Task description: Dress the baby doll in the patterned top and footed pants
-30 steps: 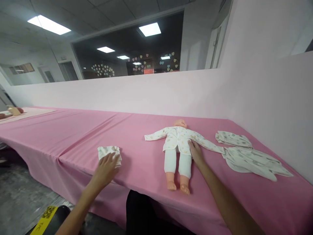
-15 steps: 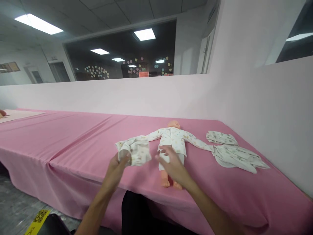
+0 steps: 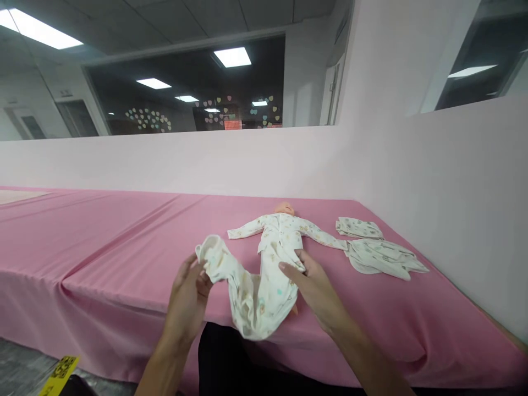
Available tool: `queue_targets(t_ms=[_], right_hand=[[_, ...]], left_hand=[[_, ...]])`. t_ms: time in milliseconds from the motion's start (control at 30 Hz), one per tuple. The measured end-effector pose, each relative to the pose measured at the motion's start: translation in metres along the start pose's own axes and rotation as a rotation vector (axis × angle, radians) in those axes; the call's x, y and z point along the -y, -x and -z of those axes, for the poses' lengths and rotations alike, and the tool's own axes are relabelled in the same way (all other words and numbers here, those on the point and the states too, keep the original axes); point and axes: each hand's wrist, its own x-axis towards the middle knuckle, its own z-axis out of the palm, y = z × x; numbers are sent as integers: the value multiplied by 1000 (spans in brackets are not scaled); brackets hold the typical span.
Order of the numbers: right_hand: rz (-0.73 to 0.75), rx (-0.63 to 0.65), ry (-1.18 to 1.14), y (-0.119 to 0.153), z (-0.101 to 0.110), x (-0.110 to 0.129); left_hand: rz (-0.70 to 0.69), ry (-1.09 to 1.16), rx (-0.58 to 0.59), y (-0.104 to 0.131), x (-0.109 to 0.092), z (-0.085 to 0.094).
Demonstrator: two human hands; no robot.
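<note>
A small white printed garment (image 3: 264, 302), which looks like baby trousers, hangs in a U shape between my hands. My left hand (image 3: 192, 291) is closed on one end of it, and my right hand (image 3: 315, 283) pinches the other end. Behind the garment a doll (image 3: 284, 208) lies on its back on the pink-covered table (image 3: 144, 253), dressed in a white printed top (image 3: 281, 228) with both sleeves spread wide. The garment hides the doll's lower body; only a bit of a foot shows below it.
At the right, a folded printed cloth (image 3: 358, 227) and a loosely spread white garment (image 3: 383, 257) lie beside the doll's sleeve. A pale wall with windows stands behind the table. A light cloth (image 3: 18, 196) lies at the far left.
The bunched garment has been opened out and now hangs between both hands. My right hand has taken hold of it. The view has shifted slightly to the right.
</note>
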Motion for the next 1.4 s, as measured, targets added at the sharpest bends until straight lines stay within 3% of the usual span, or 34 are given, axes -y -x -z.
queue_targets(t_ms=[67, 100, 133, 200, 267, 300, 433, 500, 600, 767, 833, 933, 1067, 1167, 1267, 1333, 1400], right_hand=[[-4, -10, -51, 6, 3, 8], [0, 10, -71, 9, 3, 12], [9, 43, -85, 12, 3, 15], [29, 154, -105, 17, 1, 18], [48, 267, -112, 20, 0, 19], [54, 308, -110, 22, 0, 20], [24, 342, -84, 29, 7, 22], [-15, 351, -71, 33, 11, 24], [-22, 295, 3, 40, 14, 28], [109, 72, 215, 45, 24, 33], [179, -7, 278, 46, 25, 34], [297, -112, 349, 53, 18, 38], [373, -20, 353, 66, 2, 49], [224, 106, 256, 64, -4, 52], [70, 169, 27, 48, -7, 44], [24, 166, -144, 38, -10, 35], [-10, 154, -251, 31, -14, 27]], left_hand=[[-173, -72, -135, 3, -2, 2], [-236, -166, -134, 7, -3, 1], [-271, -282, -61, 12, -3, -2], [-257, -466, 257, 23, -3, -13], [-205, -506, 589, 31, -5, -27], [-174, -483, 697, 33, -6, -33], [-29, -440, 835, 33, -14, -46], [-65, -433, 863, 34, -19, -46], [-246, -410, 799, 38, -31, -44], [-486, -329, 463, 42, -47, -36], [-511, -335, 385, 44, -50, -32], [-474, -408, 393, 49, -50, -30], [-525, -486, 513, 55, -50, -43], [-594, -582, 588, 53, -51, -63], [-653, -688, 366, 51, -47, -77], [-544, -701, 301, 56, -42, -80], [-353, -685, 428, 65, -39, -77]])
